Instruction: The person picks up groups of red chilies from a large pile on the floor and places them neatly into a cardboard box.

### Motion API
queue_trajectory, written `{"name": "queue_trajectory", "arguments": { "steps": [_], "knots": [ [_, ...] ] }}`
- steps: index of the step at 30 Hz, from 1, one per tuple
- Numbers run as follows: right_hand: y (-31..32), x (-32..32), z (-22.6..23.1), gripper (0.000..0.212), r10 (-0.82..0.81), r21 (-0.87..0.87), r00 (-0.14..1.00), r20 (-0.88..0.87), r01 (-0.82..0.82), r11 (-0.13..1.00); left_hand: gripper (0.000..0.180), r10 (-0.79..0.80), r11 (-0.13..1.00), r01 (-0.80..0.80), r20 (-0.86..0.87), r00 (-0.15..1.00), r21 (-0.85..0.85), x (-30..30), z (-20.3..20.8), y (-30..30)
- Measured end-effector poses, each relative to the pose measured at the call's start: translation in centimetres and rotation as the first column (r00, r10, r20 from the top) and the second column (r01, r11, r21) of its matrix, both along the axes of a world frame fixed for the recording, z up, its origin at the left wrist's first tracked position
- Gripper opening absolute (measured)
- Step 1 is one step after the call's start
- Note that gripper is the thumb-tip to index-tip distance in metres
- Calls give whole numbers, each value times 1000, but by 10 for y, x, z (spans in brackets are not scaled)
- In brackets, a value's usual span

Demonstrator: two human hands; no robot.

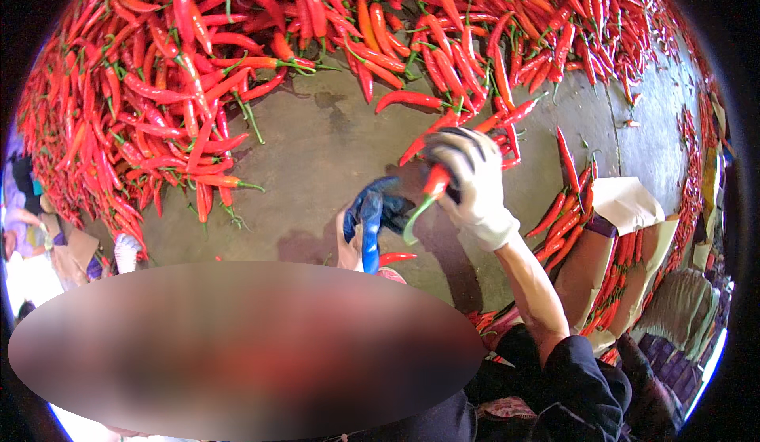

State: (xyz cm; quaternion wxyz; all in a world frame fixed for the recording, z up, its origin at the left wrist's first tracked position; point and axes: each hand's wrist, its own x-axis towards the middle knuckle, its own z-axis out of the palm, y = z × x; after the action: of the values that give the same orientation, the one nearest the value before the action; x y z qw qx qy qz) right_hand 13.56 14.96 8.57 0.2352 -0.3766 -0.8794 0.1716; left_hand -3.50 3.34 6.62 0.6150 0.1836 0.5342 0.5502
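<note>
My right hand [469, 180], in a white glove with dark fingertips, is closed on a red chili pepper [436, 180]. That pepper's curved green stem points down toward my left hand [374, 216]. The left hand wears a blue-palmed glove, its fingers bent but apart, and I see nothing between them. A single red chili [398, 258] lies on the grey surface [317, 149] beside it. More chilies lie just beyond my right hand, some partly hidden by it. A blurred oval covers the lower left, including my left forearm.
A big heap of red chilies [261, 38] spreads across the far side and down the left. At right stands an open cardboard box [582, 283] holding chilies, its flap [629, 204] raised. Another person's gloved hand [127, 252] is by the heap at far left.
</note>
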Motion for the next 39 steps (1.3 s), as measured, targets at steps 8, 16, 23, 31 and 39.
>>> {"name": "queue_trajectory", "arguments": {
  "steps": [8, 16, 23, 31, 39],
  "knots": [
    [-19, 153, -40, 39, -860, -185, 478, 178, 875, 447, 40, 6, 903, 412, -962, 271, 122, 46, -23, 97],
    [8, 151, -35, 40, -763, 99, 603, 232, 766, 635, 39, -167, 884, 428, -982, -90, -189, 43, -60, 107],
    [91, 113, -73, 52, -812, -198, 495, 309, 869, 454, 40, -205, 968, 246, -730, 652, -51, 31, -54, 69],
    [1, 102, -45, 16, -810, -620, 455, -370, 528, 580, 29, 71, 991, -63, 68, 995, -117, -2, -47, 12],
    [-19, 46, -10, 34, -448, -448, 893, -35, 387, 806, 29, 190, 980, -193, -71, 979, -36, -27, -38, 18]
  ]
}}
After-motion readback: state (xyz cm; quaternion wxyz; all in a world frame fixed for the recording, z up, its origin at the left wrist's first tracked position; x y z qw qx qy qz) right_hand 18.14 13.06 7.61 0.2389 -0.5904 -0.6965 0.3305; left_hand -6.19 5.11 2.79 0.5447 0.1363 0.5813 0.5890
